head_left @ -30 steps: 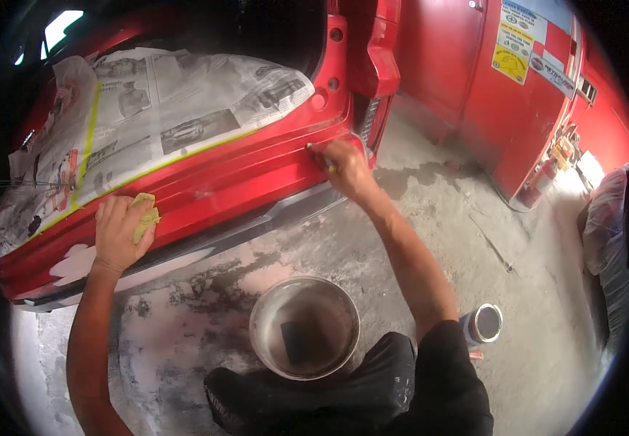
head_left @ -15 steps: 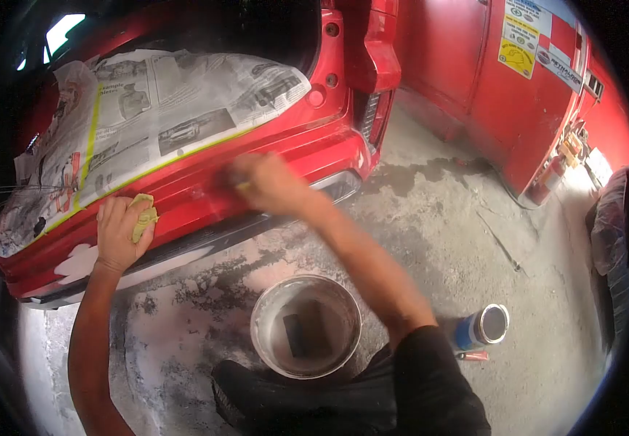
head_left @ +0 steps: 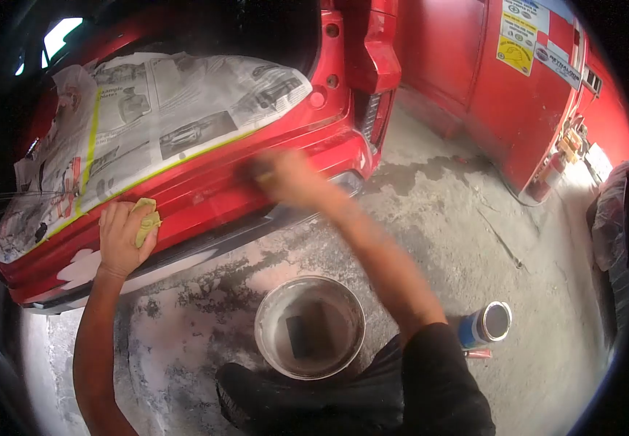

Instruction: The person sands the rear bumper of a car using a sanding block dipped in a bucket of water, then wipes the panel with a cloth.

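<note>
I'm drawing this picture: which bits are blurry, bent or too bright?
Head view: the right hand is smeared, the left hand clearer; head view: the scene bends round toward black corners; head view: a patch at upper left glares white.

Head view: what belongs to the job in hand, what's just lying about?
Job, by the look of it:
red bumper
yellow-green cloth in left hand
dark item at right hand, blurred
newspaper
bucket, probably

Seemingly lying about:
blue can
red item beside it
thin rod
</note>
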A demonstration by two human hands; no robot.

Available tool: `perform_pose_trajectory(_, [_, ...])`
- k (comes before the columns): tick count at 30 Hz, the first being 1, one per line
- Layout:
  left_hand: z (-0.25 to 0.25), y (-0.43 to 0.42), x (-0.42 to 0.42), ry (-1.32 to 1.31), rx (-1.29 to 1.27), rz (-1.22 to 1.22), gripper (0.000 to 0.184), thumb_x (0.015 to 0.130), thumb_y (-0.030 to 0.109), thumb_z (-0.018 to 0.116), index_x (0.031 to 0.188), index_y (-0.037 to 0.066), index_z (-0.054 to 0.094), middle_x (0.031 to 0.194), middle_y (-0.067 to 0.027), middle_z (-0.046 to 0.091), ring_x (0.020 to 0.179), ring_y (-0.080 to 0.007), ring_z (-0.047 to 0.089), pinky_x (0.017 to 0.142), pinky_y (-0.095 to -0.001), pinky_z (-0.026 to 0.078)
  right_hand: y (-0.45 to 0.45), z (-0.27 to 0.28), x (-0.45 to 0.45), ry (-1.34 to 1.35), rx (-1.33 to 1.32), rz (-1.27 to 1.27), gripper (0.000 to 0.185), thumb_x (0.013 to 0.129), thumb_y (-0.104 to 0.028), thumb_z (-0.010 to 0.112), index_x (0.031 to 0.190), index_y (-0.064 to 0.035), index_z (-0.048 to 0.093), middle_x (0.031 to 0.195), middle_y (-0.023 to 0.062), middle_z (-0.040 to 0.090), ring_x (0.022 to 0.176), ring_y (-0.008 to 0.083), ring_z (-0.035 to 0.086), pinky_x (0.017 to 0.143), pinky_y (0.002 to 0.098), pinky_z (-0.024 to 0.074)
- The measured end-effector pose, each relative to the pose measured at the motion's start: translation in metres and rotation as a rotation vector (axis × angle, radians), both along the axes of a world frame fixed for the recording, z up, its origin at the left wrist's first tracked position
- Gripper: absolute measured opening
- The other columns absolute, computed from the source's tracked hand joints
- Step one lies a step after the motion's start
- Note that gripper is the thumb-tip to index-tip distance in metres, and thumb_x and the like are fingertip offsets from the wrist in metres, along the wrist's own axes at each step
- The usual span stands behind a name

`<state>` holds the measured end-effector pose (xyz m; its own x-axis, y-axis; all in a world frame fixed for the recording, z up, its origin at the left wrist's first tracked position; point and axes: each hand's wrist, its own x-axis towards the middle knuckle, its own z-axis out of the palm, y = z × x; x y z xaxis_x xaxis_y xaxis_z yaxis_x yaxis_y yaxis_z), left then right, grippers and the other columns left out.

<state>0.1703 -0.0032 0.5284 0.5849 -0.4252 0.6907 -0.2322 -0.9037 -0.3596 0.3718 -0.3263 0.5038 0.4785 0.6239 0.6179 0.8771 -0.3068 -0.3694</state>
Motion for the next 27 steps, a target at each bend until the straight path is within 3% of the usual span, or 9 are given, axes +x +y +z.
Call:
perform_pose_trajectory(5, [-0.003,0.004,0.000,0.033,-0.032,0.000,0.042,0.076,0.021,0.077,0.115,0.011,0.068,0.103,-0.0097,0.061,0.095,-0.0312,0.057,0.083,-0.0435,0.042,-0.052,-0.001,0.046,0.044,0.017,-0.105,0.019,0.089,-0.004,0.061,0.106,-0.0018,0.068,0.092,0.0209,0.070,0.084,0.0361,0.071,0.075,0.0452,0.0567])
perform_pose_trajectory(7, [0.002,0.003,0.003,0.018,-0.019,-0.004,0.042,0.076,0.022,0.077,0.116,0.010,0.068,0.103,-0.0099,0.061,0.095,-0.0313,0.057,0.084,-0.0436,0.042,-0.001,0.001,-0.002,0.044,0.062,-0.033,0.024,0.080,0.001,0.063,0.103,-0.0029,0.069,0.096,0.0199,0.070,0.093,0.0389,0.070,0.081,0.0482,0.0554])
perform_pose_trajectory(10, [-0.003,0.002,0.003,0.013,0.000,0.000,0.043,0.076,0.022,0.077,0.117,0.010,0.068,0.103,-0.0099,0.061,0.096,-0.0313,0.057,0.085,-0.0438,0.043,0.055,0.002,-0.039,-0.157,0.118,0.120,0.023,0.079,-0.009,0.069,0.100,-0.0034,0.068,0.094,0.0234,0.071,0.094,0.0434,0.069,0.085,0.0514,0.0562])
perform_pose_trajectory(14, [-0.004,0.004,0.000,0.016,-0.013,0.004,0.044,0.077,0.022,0.077,0.118,0.011,0.068,0.104,-0.0096,0.061,0.098,-0.0310,0.057,0.085,-0.0438,0.043,-0.025,0.015,0.026,0.237,-0.078,-0.063,0.021,0.085,-0.013,0.068,0.104,-0.0063,0.068,0.089,0.0230,0.072,0.085,0.0412,0.073,0.074,0.0498,0.0571])
perform_pose_trajectory(16, [-0.002,0.005,0.001,0.027,-0.017,-0.001,0.043,0.077,0.022,0.076,0.117,0.011,0.068,0.103,-0.0093,0.061,0.098,-0.0307,0.057,0.085,-0.0440,0.042,-0.071,-0.003,0.075,0.198,0.095,-0.035,0.021,0.083,-0.007,0.067,0.104,-0.0058,0.070,0.091,0.0225,0.073,0.087,0.0393,0.073,0.074,0.0475,0.0572])
perform_pose_trajectory(18, [-0.006,0.007,-0.001,0.039,-0.021,0.013,0.042,0.077,0.022,0.076,0.116,0.011,0.068,0.102,-0.0090,0.061,0.097,-0.0306,0.057,0.084,-0.0441,0.042,-0.034,0.006,0.030,0.168,0.017,-0.075,0.022,0.080,-0.006,0.069,0.102,-0.0061,0.070,0.091,0.0213,0.073,0.090,0.0385,0.073,0.077,0.0477,0.0570])
perform_pose_trajectory(22, [-0.002,0.003,0.003,0.028,-0.034,0.002,0.040,0.077,0.022,0.077,0.114,0.011,0.068,0.100,-0.0092,0.060,0.095,-0.0312,0.056,0.083,-0.0449,0.042,0.086,-0.002,-0.060,-0.082,0.123,0.253,0.023,0.083,-0.010,0.070,0.106,-0.0054,0.069,0.101,0.0157,0.071,0.097,0.0397,0.068,0.087,0.0479,0.0543])
perform_pose_trajectory(26, [-0.004,0.004,0.001,0.008,-0.024,-0.005,0.039,0.078,0.022,0.076,0.115,0.010,0.068,0.101,-0.0107,0.061,0.096,-0.0321,0.057,0.084,-0.0453,0.042,0.041,0.004,-0.042,-0.173,0.001,0.072,0.031,0.081,-0.015,0.072,0.110,-0.0064,0.067,0.097,0.0168,0.071,0.094,0.0400,0.070,0.083,0.0486,0.0559])
perform_pose_trajectory(27, [-0.003,0.004,0.000,0.017,-0.018,0.004,0.040,0.078,0.021,0.076,0.115,0.010,0.068,0.102,-0.0110,0.061,0.097,-0.0319,0.057,0.085,-0.0448,0.042,0.008,0.005,-0.016,0.002,-0.160,-0.104,0.033,0.080,-0.016,0.072,0.112,-0.0083,0.068,0.099,0.0176,0.072,0.093,0.0381,0.072,0.079,0.0468,0.0582])
